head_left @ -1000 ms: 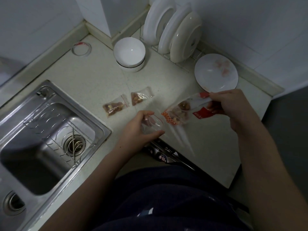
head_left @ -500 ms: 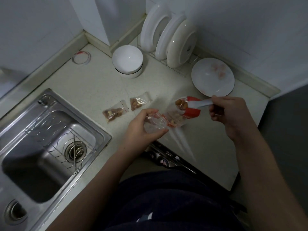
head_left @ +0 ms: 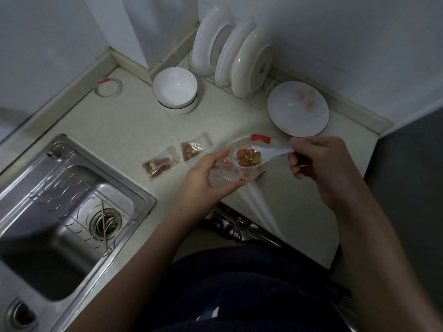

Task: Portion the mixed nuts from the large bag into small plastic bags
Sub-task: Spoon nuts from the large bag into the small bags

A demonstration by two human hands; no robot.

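My left hand (head_left: 206, 180) holds a small clear plastic bag (head_left: 224, 172) with its mouth open, above the counter. In my right hand (head_left: 316, 161) is the handle of a white spoon (head_left: 268, 153); its bowl carries several nuts (head_left: 249, 157) just over the open bag. The large bag of mixed nuts (head_left: 260, 138), clear with red print, lies on the counter behind the spoon and is partly hidden. Two small filled bags lie to the left: one (head_left: 159, 166) nearer the sink, the other (head_left: 193, 149) beside it.
A steel sink (head_left: 55, 212) with a wire rack fills the left. White bowls (head_left: 175, 89) stand at the back, plates in a rack (head_left: 230, 58) beside them, and a flat plate (head_left: 297, 109) at the right. A tape roll (head_left: 107, 87) lies far left. The counter edge runs below my hands.
My right hand has lifted the spoon out of the large bag and carried it left, loaded with nuts, over the small bag. The large bag now lies on the counter.
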